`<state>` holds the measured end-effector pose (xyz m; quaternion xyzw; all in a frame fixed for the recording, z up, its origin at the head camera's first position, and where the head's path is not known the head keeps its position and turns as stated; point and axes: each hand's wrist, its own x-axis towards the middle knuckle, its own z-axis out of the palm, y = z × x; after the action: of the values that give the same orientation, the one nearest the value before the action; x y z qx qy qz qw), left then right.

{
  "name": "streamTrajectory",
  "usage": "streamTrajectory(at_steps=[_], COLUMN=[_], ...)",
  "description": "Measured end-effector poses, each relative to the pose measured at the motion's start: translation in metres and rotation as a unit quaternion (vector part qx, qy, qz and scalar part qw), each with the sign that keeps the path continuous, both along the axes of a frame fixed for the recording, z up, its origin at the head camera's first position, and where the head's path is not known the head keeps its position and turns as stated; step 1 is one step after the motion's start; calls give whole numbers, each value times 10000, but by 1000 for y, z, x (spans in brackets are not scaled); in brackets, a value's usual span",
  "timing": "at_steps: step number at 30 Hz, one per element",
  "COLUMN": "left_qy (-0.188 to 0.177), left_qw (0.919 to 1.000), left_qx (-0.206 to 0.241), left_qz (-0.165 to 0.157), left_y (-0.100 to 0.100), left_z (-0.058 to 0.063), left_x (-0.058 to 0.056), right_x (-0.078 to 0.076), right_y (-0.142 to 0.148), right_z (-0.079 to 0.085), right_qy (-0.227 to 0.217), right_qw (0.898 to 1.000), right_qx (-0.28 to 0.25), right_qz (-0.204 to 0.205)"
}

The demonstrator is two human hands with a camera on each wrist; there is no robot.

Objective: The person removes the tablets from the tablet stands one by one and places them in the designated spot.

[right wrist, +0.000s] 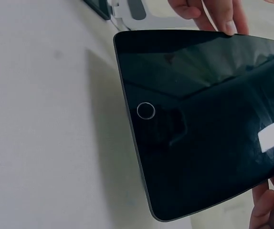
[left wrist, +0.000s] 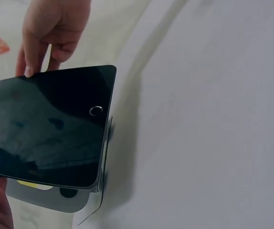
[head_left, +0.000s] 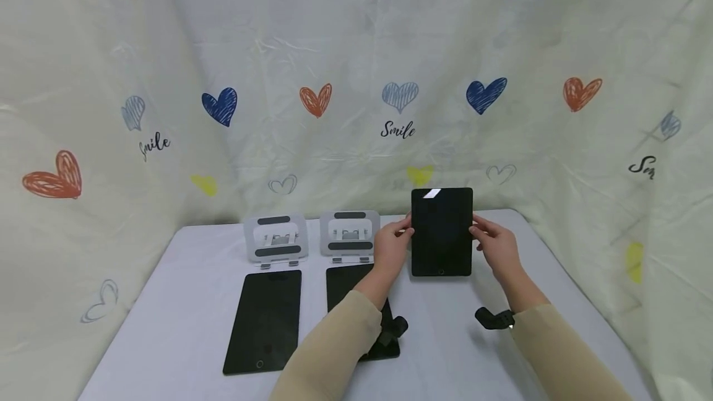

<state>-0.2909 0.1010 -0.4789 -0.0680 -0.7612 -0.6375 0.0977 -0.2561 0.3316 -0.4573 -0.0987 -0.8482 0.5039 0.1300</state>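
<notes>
A black tablet (head_left: 442, 234) with a round home button is held upright at the right of the table, screen facing me. My left hand (head_left: 392, 245) pinches its left edge between thumb and fingers. On the opposite edge, my right hand (head_left: 497, 246) pinches it the same way; in the left wrist view this right hand (left wrist: 56, 31) shows above the tablet (left wrist: 51, 129). Behind the tablet, a grey stand (left wrist: 60, 202) peeks out in that view, mostly hidden. Whether the tablet touches the stand, I cannot tell.
Two grey-white tablet stands (head_left: 275, 239) (head_left: 350, 234) stand at the table's back left. Before them lie two black tablets, one (head_left: 264, 320) in full sight, the other (head_left: 348, 280) partly under my left forearm. A heart-printed curtain (head_left: 356, 141) hangs behind the white table (head_left: 184, 302).
</notes>
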Motion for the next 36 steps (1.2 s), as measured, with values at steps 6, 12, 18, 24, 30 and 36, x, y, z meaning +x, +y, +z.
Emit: streamTrajectory(at_steps=[6, 12, 18, 24, 30, 36], left_qy=[-306, -399, -521, -764, -969, -1121], left_qw=[9993, 9983, 9977, 9949, 9910, 9892], left_qx=[169, 391, 391, 565, 747, 722], left_qz=[-107, -143, -160, -345, -538, -609], left_y=[-3, -3, -2, -2, -4, -4], left_z=[0, -2, -4, -12, -16, -22], left_x=[7, 13, 19, 26, 34, 44], right_x=[10, 16, 21, 30, 35, 39], right_y=[-1, -1, 2, 5, 13, 20], right_z=[6, 8, 1, -3, -5, -10], right_qy=[-82, -58, -71, -195, -687, -966], right_qw=[9997, 9984, 9966, 9935, 9913, 9860], right_qx=[124, 433, 575, 719, 377, -318], right_qz=[205, 346, 578, 859, 1053, 1322])
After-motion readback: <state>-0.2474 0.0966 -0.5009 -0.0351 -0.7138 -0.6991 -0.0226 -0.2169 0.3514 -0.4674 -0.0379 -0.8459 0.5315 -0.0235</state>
